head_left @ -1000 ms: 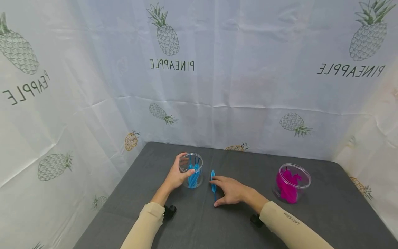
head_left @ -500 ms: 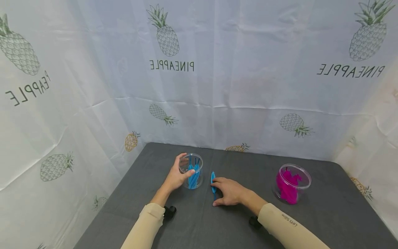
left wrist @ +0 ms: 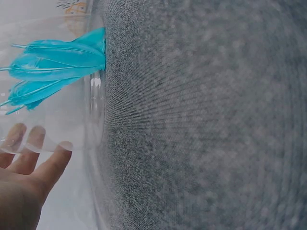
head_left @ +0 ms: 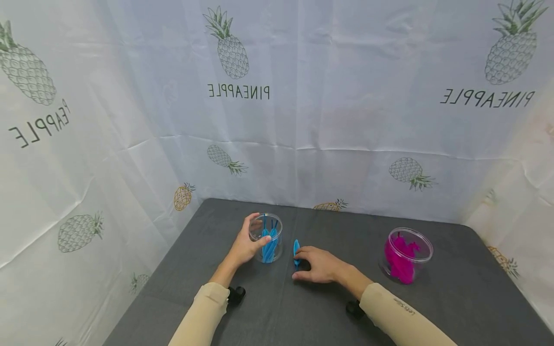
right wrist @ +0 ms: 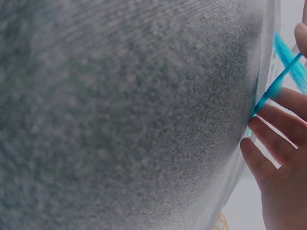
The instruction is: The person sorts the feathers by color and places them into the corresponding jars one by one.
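In the head view my left hand [head_left: 243, 246] grips a clear round jar [head_left: 281, 246] from its left side, thumb on the near wall. Several blue feathers [head_left: 269, 249] stand inside it, quills up; the left wrist view shows them as a fanned bunch [left wrist: 57, 62]. To the right of the jar, my right hand [head_left: 321, 265] pinches a single blue feather [head_left: 296, 246] between thumb and fingers. In the right wrist view that feather [right wrist: 274, 87] slants, its quill end at the thumb and its lower tip right at the tabletop.
A second clear jar [head_left: 427, 250], holding bright pink feathers [head_left: 400, 262], stands at the right of the dark grey table [head_left: 346, 317]. White curtains [head_left: 337, 115] with pineapple prints hang behind and on both sides.
My right thumb has slid forward along the quill toward the fingers, and the right hand has shifted slightly left. My left hand and the jar have stayed in place.
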Demonstrator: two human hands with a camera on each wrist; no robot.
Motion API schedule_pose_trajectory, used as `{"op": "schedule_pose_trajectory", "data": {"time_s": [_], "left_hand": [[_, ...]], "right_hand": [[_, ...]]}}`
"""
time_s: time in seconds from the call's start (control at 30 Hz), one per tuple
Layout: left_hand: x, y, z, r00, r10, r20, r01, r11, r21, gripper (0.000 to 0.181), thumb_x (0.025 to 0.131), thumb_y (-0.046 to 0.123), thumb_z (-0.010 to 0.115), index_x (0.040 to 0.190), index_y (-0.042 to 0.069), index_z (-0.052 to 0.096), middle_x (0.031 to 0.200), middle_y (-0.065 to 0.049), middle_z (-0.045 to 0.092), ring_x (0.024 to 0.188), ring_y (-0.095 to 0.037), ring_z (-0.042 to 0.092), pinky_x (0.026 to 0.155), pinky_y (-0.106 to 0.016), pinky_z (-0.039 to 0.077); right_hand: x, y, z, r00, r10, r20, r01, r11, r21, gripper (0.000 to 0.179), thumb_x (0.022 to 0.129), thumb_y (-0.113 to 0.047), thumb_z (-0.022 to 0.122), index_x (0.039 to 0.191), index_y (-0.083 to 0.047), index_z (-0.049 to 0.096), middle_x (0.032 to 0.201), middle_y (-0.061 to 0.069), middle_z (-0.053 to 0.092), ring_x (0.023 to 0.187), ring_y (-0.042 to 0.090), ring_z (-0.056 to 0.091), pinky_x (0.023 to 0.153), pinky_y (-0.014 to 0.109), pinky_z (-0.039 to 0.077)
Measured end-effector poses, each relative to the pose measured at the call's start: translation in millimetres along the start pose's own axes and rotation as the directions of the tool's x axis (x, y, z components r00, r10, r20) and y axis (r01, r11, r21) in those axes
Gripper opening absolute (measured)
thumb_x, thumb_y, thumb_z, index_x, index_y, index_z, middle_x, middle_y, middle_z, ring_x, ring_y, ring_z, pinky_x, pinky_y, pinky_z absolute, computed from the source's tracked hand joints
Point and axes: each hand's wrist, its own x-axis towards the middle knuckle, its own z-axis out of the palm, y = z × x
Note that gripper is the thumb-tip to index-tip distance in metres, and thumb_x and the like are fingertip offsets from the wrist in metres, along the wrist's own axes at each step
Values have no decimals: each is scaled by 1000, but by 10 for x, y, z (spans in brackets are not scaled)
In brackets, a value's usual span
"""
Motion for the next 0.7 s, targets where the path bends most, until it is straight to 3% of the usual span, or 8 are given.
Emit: {"op": "schedule_pose_trajectory", "data": {"time_s": [0.4, 0.6, 0.7], "left_hand": [[-13, -1, 3, 1000, 23, -9, -23, 1000, 1, 88, 92, 42, 74, 159, 13, 24, 149, -20, 46, 136, -37, 46, 97, -57, 47], [-7, -27, 10, 997, 77, -26, -76, 996, 43, 87, 93, 46, 72, 157, 10, 25, 145, -23, 48, 132, -40, 49, 95, -57, 48], [-5, -18, 4, 998, 59, -15, -58, 998, 29, 88, 93, 44, 72, 158, 10, 24, 148, -22, 47, 135, -40, 47, 98, -58, 46]], "right_hand": [[-11, -13, -75, 981, -82, -174, 98, 992, 84, 43, 100, -49, 62, 117, -12, 74, 117, -2, 69, 111, 18, 64, 94, 44, 54], [8, -20, -107, 930, -138, -340, 184, 977, 106, 24, 100, -34, 68, 106, -12, 76, 102, -6, 71, 94, 13, 68, 82, 39, 58], [17, -36, -147, 897, -148, -416, 213, 970, 115, 12, 98, -27, 71, 101, -16, 76, 97, -7, 70, 89, 9, 68, 79, 38, 59]]}}
